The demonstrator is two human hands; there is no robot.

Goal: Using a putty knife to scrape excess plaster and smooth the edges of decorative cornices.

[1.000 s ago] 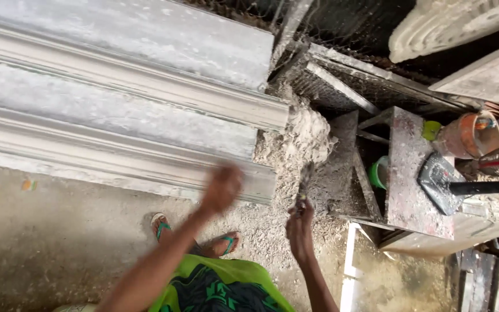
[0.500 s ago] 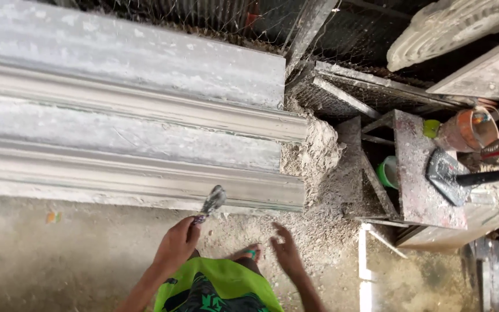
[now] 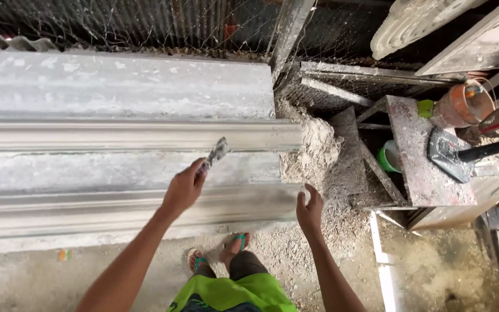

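Left hand (image 3: 183,188) risen, fingers gripping scraper (image 3: 215,153) over moulding (image 3: 116,136); right hand (image 3: 310,209) released.

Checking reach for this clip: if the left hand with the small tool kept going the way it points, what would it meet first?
Probably the long grey moulded slab: the left hand aims its tool up-right over the raised ridge. Depth is unclear.
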